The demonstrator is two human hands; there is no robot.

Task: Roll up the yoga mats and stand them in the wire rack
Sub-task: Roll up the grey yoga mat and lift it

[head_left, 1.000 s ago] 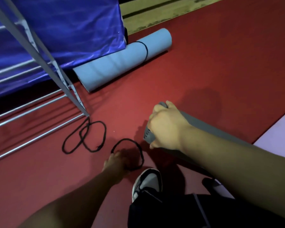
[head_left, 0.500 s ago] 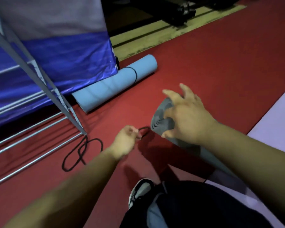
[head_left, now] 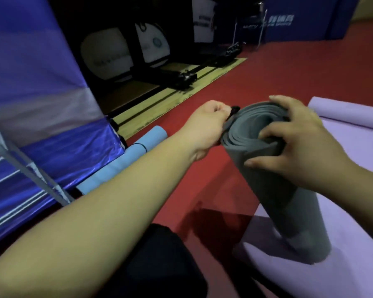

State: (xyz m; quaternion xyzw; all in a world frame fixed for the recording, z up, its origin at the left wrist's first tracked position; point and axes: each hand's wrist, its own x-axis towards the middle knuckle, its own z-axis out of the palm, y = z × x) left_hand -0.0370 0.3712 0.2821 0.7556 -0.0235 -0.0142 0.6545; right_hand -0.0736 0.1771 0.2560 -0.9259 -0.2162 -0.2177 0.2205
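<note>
Grey mat [head_left: 278,201] stands on lilac mat [head_left: 353,211] over red floor [head_left: 289,78], right hand [head_left: 299,143] gripping, left hand [head_left: 205,125] pinching cord [head_left: 234,109].

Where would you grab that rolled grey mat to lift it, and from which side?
Probably round the mid-body of the grey mat, wrapping it from the side. It leans with its foot on the purple mat, and its top layers spiral loosely, so an end grip could let them slip. The right hand holds the top rim; the left hand pinches a black band.

Gym: red floor [head_left: 289,78], purple mat [head_left: 357,244]
</note>
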